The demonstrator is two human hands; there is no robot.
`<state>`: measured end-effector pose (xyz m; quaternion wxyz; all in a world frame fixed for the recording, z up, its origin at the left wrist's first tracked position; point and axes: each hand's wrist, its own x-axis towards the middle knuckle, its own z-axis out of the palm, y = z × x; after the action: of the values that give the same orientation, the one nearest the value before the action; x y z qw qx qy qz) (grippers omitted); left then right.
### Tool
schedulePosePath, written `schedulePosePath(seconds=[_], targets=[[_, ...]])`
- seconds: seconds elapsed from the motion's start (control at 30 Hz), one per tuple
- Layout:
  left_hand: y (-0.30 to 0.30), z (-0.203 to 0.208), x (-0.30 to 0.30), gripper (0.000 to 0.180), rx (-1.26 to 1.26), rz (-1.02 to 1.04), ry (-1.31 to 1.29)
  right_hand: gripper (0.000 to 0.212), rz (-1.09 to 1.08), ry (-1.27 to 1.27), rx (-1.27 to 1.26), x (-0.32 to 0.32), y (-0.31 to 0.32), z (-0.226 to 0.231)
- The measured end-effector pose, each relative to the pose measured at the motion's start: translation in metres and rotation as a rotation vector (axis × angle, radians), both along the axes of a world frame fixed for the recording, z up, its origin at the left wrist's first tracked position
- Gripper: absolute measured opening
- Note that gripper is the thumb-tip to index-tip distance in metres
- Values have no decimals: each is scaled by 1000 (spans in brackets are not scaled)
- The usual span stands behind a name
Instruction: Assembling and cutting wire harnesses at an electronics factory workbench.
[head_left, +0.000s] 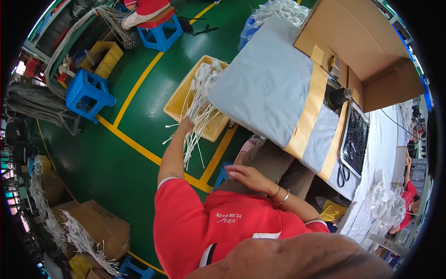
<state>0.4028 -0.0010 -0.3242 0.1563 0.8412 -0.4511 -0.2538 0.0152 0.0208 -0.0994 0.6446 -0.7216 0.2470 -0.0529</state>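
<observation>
My left arm stretches out to a yellow plastic bin (214, 133) on the floor beside the table. There my left hand (186, 125) is closed at the side of a bundle of white cables (199, 109); its fingers are partly hidden. White connectors (204, 72) lie at the bundle's far end, and thin loose ends hang over the bin's near rim. Over my lap, my right hand (248, 177) is held with its fingers stretched out and nothing in it. A bracelet (284, 197) circles that wrist.
A grey cloth-covered table (265, 79) carries an open cardboard box (362, 42), a heat gun (338, 96), a tray of small black pieces (355, 139) and black-handled scissors (343, 176). Blue stools (88, 93) stand left. Another person sits on a stool (160, 32) at the back.
</observation>
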Motion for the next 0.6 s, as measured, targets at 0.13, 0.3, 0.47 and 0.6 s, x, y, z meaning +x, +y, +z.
schedulePosePath(seconds=[0.13,0.3,0.47,0.6], targets=[[57,-41,-3,30,-7,186,-1,37,33,140,275,-36,-12,-5],[101,-60,-37,25,-125,142,-103,31,-177,101,257,-52,-10,35],[119,-83,-108,25,-89,31,613,24,-261,-228,-251,-66,-18,156],[61,-7,-220,27,-1,-251,613,29,-411,-823,-535,-122,-21,225]])
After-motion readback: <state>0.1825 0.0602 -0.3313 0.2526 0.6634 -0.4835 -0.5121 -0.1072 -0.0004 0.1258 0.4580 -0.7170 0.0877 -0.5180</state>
